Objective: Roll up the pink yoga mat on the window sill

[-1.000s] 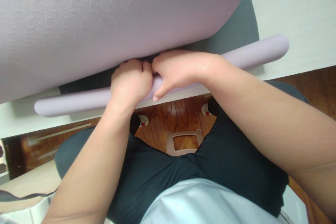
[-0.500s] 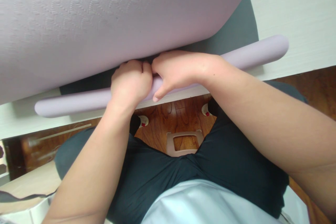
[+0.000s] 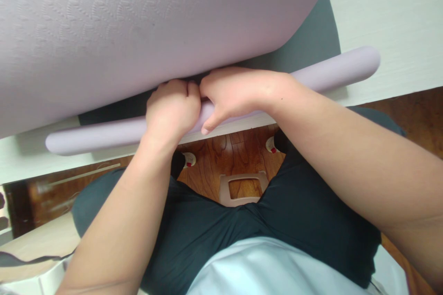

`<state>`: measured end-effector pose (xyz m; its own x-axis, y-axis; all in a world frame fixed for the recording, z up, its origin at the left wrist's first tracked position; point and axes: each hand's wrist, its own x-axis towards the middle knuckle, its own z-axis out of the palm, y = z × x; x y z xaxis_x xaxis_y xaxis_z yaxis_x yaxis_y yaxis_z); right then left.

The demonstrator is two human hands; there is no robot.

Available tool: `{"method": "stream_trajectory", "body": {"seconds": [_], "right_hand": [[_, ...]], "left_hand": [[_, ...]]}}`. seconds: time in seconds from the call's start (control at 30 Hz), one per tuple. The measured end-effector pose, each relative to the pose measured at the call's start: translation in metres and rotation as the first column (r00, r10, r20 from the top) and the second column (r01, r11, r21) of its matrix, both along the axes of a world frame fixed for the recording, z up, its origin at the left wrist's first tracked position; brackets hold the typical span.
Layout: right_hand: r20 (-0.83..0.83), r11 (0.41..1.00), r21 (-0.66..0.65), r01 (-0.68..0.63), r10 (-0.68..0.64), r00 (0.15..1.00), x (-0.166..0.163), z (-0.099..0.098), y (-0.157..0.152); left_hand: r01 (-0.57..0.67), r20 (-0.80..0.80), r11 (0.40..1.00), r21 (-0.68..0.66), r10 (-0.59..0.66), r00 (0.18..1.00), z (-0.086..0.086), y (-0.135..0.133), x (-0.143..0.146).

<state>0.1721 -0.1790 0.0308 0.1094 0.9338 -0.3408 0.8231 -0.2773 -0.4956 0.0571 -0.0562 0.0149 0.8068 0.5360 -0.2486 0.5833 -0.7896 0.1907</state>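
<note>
Now your left hand (image 3: 173,108) grips the purple bar (image 3: 100,136) along the tabletop (image 3: 398,18) edge; your right hand (image 3: 231,92) bends over it, grip hidden. This seems a holding step; steadiness needs both.

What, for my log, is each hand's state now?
Left hand: curled over the purple roll; grip hidden.
Right hand: laid over it; grip also hidden.

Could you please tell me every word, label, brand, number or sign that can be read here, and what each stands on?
There is no readable text.
Lilac textured sheet: a raised pattern, no visible lettering.
Lilac bar: no visible marking; the left hand and right hand hide its middle.
Small red patches: too small to tell whether they carry text.
</note>
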Motion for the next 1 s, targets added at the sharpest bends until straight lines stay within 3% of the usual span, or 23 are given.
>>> {"method": "stream_trajectory", "body": {"seconds": [0.2, 0.53, 0.8, 1.0], "right_hand": [[0.003, 1.000, 0.007, -0.007, 0.007, 1.000, 0.0006, 0.0009, -0.0006], [0.017, 1.000, -0.012, -0.017, 0.017, 1.000, 0.0001, 0.0021, -0.0007], [0.028, 0.996, 0.092, -0.017, 0.015, 0.999, -0.0009, 0.0016, -0.0030], [-0.007, 1.000, -0.003, 0.006, -0.006, 1.000, 0.0007, 0.0013, 0.0007]], "left_hand": [[0.018, -0.053, 0.998, 0.065, -0.014, 0.998, 0.0045, -0.0039, 0.0018], [-0.028, -0.023, 0.999, -0.025, 0.028, 0.999, 0.0034, -0.0031, -0.0006], [-0.034, -0.017, 0.999, -0.036, 0.033, 0.999, 0.0022, -0.0015, 0.0012], [-0.020, -0.024, 1.000, -0.016, 0.020, 1.000, 0.0019, -0.0010, 0.0000]]}}
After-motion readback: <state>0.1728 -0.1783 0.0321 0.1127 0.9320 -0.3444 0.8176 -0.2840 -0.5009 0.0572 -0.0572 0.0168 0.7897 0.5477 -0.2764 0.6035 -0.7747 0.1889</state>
